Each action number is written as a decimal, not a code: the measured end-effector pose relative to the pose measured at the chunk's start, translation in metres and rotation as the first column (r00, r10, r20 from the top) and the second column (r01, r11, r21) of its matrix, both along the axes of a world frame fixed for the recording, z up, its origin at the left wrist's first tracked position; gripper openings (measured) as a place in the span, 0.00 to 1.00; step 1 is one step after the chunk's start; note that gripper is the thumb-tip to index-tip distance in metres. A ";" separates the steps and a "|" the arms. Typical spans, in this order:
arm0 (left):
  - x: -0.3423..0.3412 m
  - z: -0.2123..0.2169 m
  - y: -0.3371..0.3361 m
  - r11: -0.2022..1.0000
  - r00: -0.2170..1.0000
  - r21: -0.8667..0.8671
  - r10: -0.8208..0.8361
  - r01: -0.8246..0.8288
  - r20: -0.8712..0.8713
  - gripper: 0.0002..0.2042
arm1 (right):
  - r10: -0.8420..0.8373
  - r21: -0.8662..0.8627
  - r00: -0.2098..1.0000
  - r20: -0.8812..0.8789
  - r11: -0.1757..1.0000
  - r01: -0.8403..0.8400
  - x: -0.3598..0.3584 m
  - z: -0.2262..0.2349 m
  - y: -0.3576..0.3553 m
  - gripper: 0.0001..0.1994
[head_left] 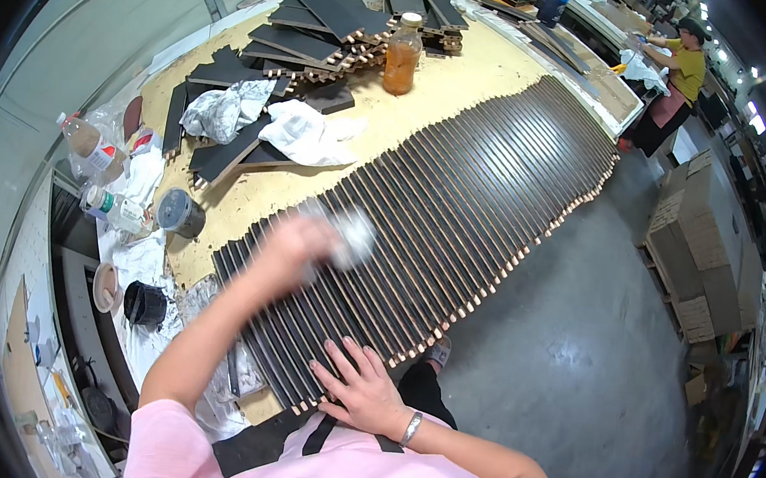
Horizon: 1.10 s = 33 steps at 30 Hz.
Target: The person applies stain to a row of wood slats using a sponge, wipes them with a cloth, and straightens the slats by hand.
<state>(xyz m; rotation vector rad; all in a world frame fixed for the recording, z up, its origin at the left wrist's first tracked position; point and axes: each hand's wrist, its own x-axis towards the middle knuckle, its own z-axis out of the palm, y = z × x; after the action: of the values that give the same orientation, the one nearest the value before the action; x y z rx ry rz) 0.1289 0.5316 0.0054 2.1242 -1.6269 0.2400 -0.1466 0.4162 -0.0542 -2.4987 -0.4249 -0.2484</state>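
Many dark-faced wooden strips (441,208) lie side by side in a long row on the table, their pale cut ends along the near edge. My left hand (295,247) is blurred by motion over the left part of the row. It holds a crumpled white cloth (353,239) against the strips' dark faces. Nearer to me, my right hand (366,392) rests on the strips' ends, fingers spread and nothing held. A silver bracelet (412,428) circles that wrist.
Loose dark boards (320,26) are piled at the back beside a jar of amber liquid (403,55). White rags (306,133), plastic bottles (88,139) and a dark tub (180,213) sit leftward. A co-worker (680,79) stands far right, beyond stacked boxes (701,242).
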 end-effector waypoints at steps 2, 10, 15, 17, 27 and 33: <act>0.021 0.010 0.004 0.872 0.877 -0.111 0.480 -0.477 -0.001 0.14 | 0.016 0.012 1.000 -0.022 1.000 -0.015 0.000 0.005 -0.002 0.37; -0.033 0.008 -0.008 0.987 0.988 0.085 -0.142 0.137 0.058 0.14 | -0.118 -0.082 0.992 -0.036 0.990 0.115 0.002 0.021 -0.042 0.34; 0.034 -0.003 0.053 0.747 0.791 -0.292 0.609 -0.597 -0.058 0.18 | -0.116 -0.073 0.992 -0.044 0.991 0.112 0.005 0.020 -0.044 0.35; 0.003 -0.008 0.075 0.805 0.818 -0.162 0.576 -0.570 -0.016 0.19 | -0.128 -0.152 0.989 -0.073 0.982 0.116 0.007 0.019 -0.040 0.34; -0.240 0.006 0.153 0.956 0.741 0.295 0.191 0.010 -0.644 0.26 | -0.119 -0.190 0.993 -0.024 0.975 0.113 0.007 0.014 -0.039 0.36; -0.193 0.049 0.110 0.691 0.661 -0.187 0.521 -0.698 -0.540 0.24 | -0.136 -0.211 0.990 -0.041 0.970 0.124 0.008 0.016 -0.036 0.35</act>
<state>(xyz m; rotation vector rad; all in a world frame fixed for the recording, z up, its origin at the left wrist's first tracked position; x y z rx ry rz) -0.0643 0.6413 0.0541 2.1320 -0.4770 0.2272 -0.1385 0.3801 -0.0384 -2.7364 -0.2767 -0.1937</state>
